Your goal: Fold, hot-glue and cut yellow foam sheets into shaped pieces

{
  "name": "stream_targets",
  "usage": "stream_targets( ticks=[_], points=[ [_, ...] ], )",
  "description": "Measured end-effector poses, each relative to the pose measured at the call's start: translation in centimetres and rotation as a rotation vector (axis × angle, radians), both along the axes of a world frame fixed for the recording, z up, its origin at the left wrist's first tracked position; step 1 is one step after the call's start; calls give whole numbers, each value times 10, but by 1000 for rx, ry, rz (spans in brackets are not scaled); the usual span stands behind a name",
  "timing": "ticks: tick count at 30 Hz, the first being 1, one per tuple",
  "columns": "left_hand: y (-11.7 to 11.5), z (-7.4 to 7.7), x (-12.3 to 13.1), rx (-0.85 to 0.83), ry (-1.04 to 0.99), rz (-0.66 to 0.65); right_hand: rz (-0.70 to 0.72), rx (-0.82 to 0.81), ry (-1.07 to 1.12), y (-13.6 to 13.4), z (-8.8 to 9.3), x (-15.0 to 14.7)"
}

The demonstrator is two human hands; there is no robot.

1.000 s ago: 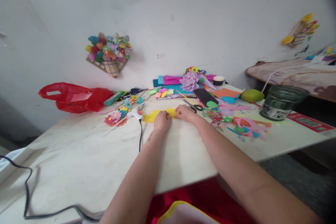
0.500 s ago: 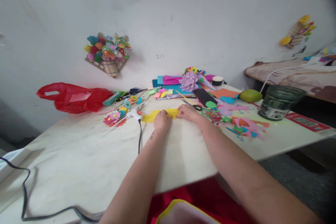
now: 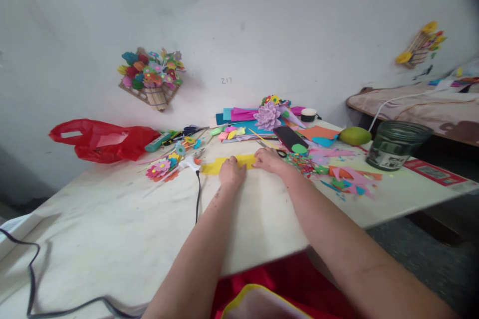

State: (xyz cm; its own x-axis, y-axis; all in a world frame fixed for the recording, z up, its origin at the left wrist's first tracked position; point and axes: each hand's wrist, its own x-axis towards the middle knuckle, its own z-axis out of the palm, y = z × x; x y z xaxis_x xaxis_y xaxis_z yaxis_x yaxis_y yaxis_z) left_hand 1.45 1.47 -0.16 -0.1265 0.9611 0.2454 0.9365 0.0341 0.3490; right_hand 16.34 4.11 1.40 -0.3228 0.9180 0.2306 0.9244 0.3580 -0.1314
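Observation:
A strip of yellow craft sheet (image 3: 215, 165) lies flat on the white table, running left to right under both hands. Over its middle, my left hand (image 3: 231, 173) presses down with fingers curled together on it. My right hand (image 3: 268, 159) pinches the sheet's right end between closed fingers. A white hot glue gun (image 3: 189, 163) rests just beyond the left end, its black cord trailing toward me. Scissors (image 3: 281, 153) with black handles lie right behind my right hand, partly covered by it.
Foam flowers (image 3: 161, 168) and a red plastic bag (image 3: 108, 140) sit at the left. Rightward are a phone (image 3: 290, 138), coloured scraps (image 3: 348, 179), a green mango-like fruit (image 3: 355, 135) and a glass jar (image 3: 396, 145). A lilac flower (image 3: 268, 115) stands at the back.
The whole view has shifted very slightly. Both hands stay in the same place on the yellow sheet.

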Motion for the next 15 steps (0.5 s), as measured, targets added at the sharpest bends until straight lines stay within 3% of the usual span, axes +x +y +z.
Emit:
stream_targets(
  ticks=[15],
  points=[
    [-1,0,3,-9,21,19,-94,-50,-16,5,-7,9]
  ],
)
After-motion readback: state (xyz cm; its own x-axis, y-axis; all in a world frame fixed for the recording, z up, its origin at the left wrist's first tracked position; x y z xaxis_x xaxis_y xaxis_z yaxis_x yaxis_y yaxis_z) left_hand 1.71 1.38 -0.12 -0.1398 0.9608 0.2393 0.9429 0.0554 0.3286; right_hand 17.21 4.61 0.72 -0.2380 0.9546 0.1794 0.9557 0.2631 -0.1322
